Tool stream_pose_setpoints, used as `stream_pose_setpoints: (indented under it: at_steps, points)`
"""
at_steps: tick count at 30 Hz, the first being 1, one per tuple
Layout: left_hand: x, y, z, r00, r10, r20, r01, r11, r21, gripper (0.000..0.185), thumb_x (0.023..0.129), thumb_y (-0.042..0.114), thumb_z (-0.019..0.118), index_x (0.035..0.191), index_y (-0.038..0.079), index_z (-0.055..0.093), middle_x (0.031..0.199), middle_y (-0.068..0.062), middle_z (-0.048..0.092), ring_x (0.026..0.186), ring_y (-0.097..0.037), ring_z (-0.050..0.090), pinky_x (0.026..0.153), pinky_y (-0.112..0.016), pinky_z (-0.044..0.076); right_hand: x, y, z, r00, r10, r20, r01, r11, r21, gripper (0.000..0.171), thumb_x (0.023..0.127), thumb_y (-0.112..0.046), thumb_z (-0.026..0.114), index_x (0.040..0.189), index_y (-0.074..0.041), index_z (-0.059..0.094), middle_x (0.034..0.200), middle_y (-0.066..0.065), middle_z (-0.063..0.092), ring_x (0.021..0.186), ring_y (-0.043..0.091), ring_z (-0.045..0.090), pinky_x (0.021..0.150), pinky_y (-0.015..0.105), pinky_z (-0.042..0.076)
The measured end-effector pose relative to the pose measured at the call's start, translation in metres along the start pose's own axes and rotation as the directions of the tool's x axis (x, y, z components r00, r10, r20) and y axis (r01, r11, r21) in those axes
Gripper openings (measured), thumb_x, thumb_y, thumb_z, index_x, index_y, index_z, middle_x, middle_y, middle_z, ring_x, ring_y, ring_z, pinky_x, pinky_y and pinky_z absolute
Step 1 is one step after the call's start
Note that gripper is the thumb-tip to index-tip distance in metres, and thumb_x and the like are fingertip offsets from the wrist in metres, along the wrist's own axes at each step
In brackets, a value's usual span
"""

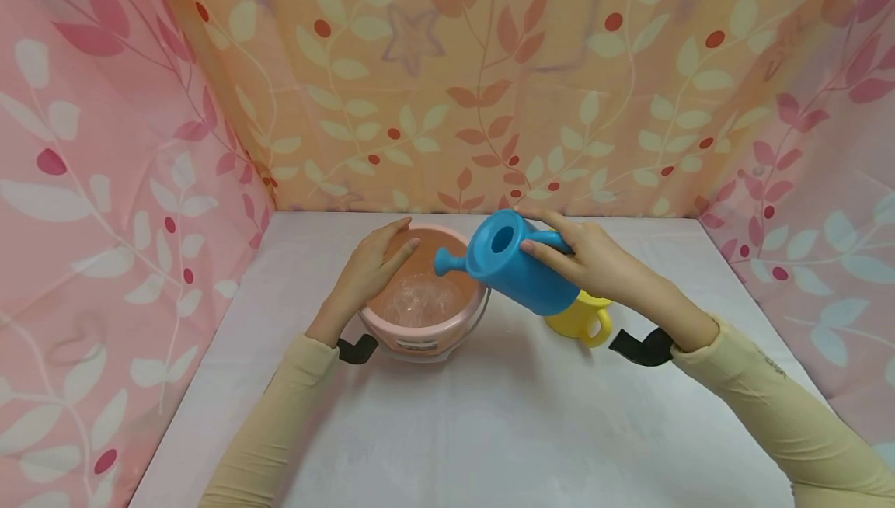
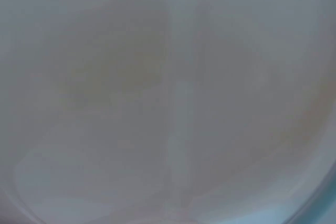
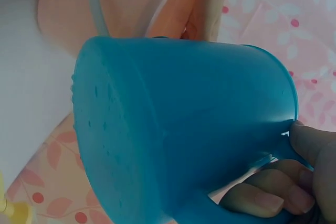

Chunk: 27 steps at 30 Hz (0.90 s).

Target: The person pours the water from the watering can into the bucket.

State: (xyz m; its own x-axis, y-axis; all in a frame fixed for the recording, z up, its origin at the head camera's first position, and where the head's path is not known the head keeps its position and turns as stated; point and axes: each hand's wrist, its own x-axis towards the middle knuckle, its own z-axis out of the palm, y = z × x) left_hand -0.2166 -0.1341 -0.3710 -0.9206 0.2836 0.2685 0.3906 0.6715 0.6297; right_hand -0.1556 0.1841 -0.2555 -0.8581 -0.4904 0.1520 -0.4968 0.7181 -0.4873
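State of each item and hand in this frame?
blue watering can: lifted, tilted, spout over the bucket
pink bucket: upright on the table, something clear inside
yellow cup: standing behind the can
right hand: grips the can's handle
left hand: rests on the bucket's rim
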Motion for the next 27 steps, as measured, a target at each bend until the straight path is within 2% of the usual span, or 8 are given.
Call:
stream_pose_setpoints:
  at_steps: [12,20,27]
  points:
    - [-0.0004,0.0008,-0.0002,1.0,0.005,-0.003,-0.005,1.0,-0.002,0.059,0.094,0.052,0.043,0.143,0.019,0.037,0.138,-0.005,0.048,0.131,-0.028,0.038,0.106,-0.049,0.031,0.0021,0.0022,-0.0051,0.999,0.023,0.025,-0.023,1.0,-0.007,0.056,0.092,-0.038,0.055,0.143,-0.023,0.036,0.128,0.016,0.056,0.108,0.041,0.057,0.081,0.056,0.05]
    - [0.0004,0.0,-0.0008,1.0,-0.006,0.007,0.006,1.0,0.003,0.061,0.093,0.056,0.041,0.143,0.022,0.036,0.138,-0.004,0.047,0.131,-0.028,0.038,0.106,-0.05,0.031,0.0038,0.0061,-0.0058,1.0,-0.007,0.008,0.007,1.0,0.008,0.056,0.092,-0.035,0.056,0.143,-0.02,0.038,0.125,0.016,0.058,0.107,0.04,0.059,0.081,0.055,0.051]
    - [0.0004,0.0003,0.0007,1.0,-0.002,0.002,0.002,1.0,-0.002,0.059,0.094,0.052,0.043,0.143,0.02,0.037,0.138,-0.005,0.048,0.131,-0.028,0.038,0.107,-0.049,0.031,0.0037,0.0064,-0.006,1.0,-0.027,0.0,0.027,1.0,0.016,0.055,0.092,-0.033,0.057,0.142,-0.022,0.039,0.124,0.016,0.059,0.107,0.039,0.059,0.082,0.056,0.05]
